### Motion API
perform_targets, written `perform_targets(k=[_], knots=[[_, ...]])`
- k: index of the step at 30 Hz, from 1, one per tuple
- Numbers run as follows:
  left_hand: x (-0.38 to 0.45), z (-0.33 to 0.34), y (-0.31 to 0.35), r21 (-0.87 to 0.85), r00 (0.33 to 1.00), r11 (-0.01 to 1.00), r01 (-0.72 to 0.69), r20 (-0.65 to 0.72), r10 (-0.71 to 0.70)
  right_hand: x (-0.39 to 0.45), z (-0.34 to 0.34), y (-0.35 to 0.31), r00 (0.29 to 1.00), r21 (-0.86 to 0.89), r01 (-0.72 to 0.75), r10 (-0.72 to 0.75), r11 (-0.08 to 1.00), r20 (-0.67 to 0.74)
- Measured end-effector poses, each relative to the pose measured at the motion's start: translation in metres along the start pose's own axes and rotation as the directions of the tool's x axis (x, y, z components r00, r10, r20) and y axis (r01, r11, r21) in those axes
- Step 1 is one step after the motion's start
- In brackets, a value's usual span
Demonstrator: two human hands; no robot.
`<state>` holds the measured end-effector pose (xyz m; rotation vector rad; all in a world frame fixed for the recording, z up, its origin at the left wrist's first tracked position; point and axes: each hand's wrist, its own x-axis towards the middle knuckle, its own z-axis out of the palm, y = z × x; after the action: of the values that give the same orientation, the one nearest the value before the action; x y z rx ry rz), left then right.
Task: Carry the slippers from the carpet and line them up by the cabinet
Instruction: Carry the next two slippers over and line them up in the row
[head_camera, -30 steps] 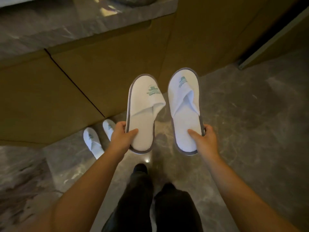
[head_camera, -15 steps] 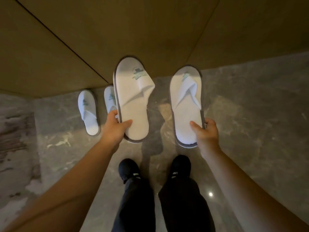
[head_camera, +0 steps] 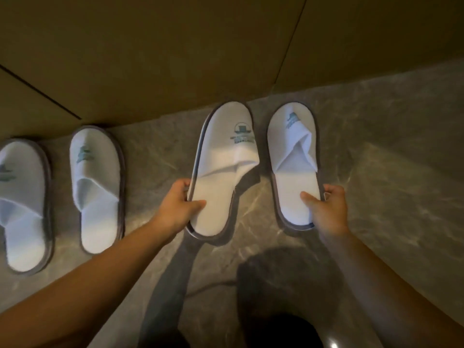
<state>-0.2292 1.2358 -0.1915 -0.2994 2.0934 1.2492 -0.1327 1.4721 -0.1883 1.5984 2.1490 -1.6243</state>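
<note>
The left hand [head_camera: 175, 204] has its grip clenched on a tilted white slipper [head_camera: 221, 169] and the right hand [head_camera: 326, 209] on another [head_camera: 293, 167], toes toward the cabinet [head_camera: 175, 59] at 12 o'clock, two more slippers [head_camera: 96, 189] lying on the floor [head_camera: 389, 146] at 9 o'clock.

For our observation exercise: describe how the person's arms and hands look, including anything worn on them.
Both forearms are bare, with no sleeves in view. The left hand and right hand wear no gloves, and no rings, watch or bracelet show. Further up, the arms leave the frame.
</note>
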Motion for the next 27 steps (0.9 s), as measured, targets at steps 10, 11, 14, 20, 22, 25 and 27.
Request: perform_targets(k=[10, 11, 14, 20, 22, 25, 27], knots=[[0.022, 0.021, 0.013, -0.005, 0.997, 0.997, -0.075, 0.022, 0.075, 0.056, 0.002, 0.020, 0.995, 0.070, 0.043, -0.036, 0.997, -0.094], [0.022, 0.020, 0.017, -0.004, 0.997, 0.997, -0.079, 0.019, 0.079, 0.060, 0.003, 0.017, 0.995, 0.032, 0.045, -0.042, 0.998, -0.091], [0.023, 0.021, 0.020, -0.048, 0.998, 0.997, -0.059, -0.002, 0.059, 0.067, 0.006, 0.012, 0.992, -0.160, 0.078, -0.092, 0.984, -0.081], [0.016, 0.018, 0.019, -0.262, 0.998, 0.965, 0.024, 0.058, -0.009, 0.027, 0.022, -0.015, 0.989, -0.068, 0.145, -0.147, 0.987, -0.021], [0.011, 0.016, 0.020, -0.366, 0.995, 0.930, 0.030, 0.103, 0.009, 0.004, 0.038, -0.034, 0.984, 0.201, -0.057, 0.021, 0.978, 0.176], [0.007, 0.012, 0.022, -0.418, 0.986, 0.909, 0.003, 0.154, 0.068, -0.018, 0.063, -0.052, 0.908, 0.186, -0.124, 0.036, 0.975, 0.417], [0.005, 0.006, 0.020, -0.361, 0.975, 0.932, -0.042, 0.187, 0.116, -0.027, 0.077, -0.062, 0.896, 0.174, -0.100, 0.013, 0.980, 0.445]])
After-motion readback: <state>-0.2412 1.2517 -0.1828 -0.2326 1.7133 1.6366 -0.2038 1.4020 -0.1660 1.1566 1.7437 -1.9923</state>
